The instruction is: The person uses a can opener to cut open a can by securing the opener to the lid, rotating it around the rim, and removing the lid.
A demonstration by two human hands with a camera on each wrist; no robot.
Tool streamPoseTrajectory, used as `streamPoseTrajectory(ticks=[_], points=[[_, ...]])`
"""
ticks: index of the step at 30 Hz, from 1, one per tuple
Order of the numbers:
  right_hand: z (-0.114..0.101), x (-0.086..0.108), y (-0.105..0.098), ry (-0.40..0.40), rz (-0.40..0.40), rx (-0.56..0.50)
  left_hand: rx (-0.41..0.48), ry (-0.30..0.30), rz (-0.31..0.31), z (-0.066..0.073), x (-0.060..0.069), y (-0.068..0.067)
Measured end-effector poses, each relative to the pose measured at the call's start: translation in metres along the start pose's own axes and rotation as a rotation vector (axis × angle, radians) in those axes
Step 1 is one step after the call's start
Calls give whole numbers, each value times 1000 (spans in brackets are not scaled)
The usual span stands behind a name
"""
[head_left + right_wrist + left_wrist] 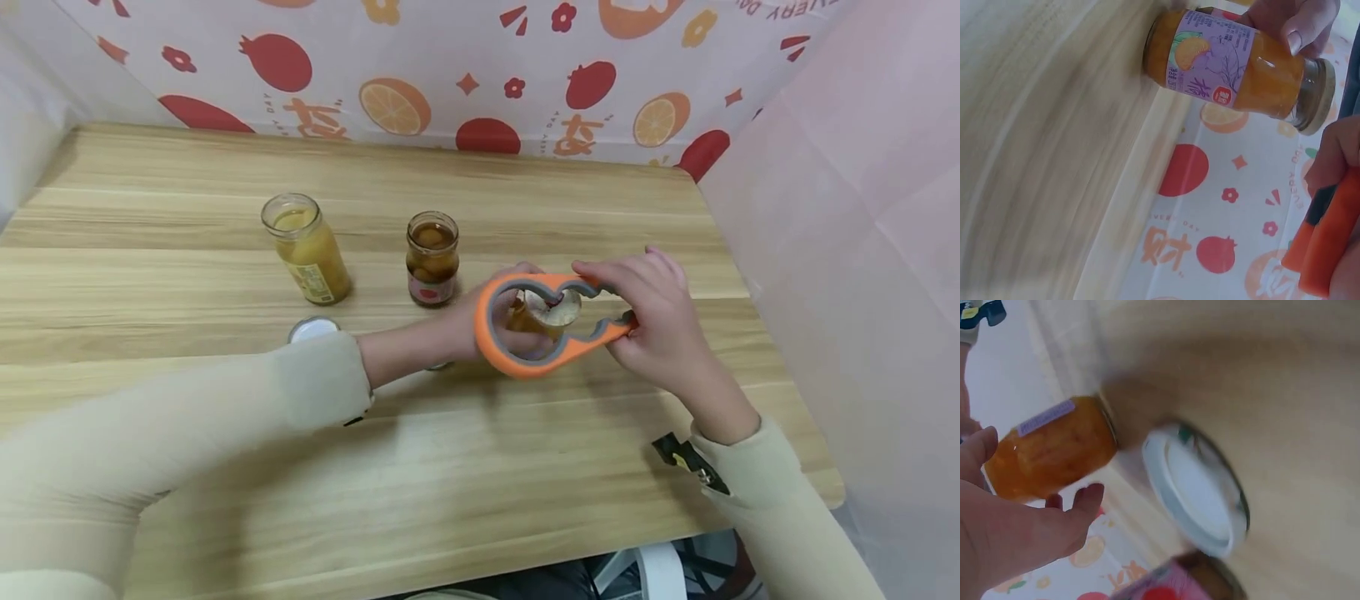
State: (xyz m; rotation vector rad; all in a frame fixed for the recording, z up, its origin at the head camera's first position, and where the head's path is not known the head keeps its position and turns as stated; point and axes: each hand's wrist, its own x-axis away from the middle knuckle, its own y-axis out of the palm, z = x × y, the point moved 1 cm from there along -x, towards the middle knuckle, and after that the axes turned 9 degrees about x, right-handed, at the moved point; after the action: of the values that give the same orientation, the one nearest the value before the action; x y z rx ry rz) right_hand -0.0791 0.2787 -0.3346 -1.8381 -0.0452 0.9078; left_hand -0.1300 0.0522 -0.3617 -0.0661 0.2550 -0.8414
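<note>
The left hand (463,323) (1025,534) curves its thumb and fingers round a closed jar of orange contents (1063,450) (1266,75), which stands on the table. That jar has a purple label and a pale lid (561,311) (1321,97). Pinched between the right hand's (660,321) (1338,150) thumb and fingers are the handle ends of an orange opener with grey toothed lining (489,333) (1325,250). In the head view its round loop lies over the left hand, and its notched part passes over the lid; contact with the lid cannot be told.
An uncapped yellow jar (318,258) stands at the left of the wooden table (420,483). Beside it is an uncapped dark brown jar (432,262). A white-lined lid (313,328) (1194,490) lies near the left sleeve. A fruit-printed sheet (450,75) hangs behind.
</note>
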Motion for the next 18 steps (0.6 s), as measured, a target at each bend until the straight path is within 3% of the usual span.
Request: streamPoseTrajectory(ticks=[3,7,13,16,18], points=[[-2,-3,5,18,18,45,150,9,38,-7,-2,6],[-3,-5,12,75,3,110,131,-39,129,-14,-3,11],[-5,-8,14,129,-74,179,117,-135,89,-19,-3,14],[-8,-7,14,72,-116,274,86,-147,70,-23,-4,16],[-10,-7,15,1,-137,342,94,-108,48,-25,-5,18]])
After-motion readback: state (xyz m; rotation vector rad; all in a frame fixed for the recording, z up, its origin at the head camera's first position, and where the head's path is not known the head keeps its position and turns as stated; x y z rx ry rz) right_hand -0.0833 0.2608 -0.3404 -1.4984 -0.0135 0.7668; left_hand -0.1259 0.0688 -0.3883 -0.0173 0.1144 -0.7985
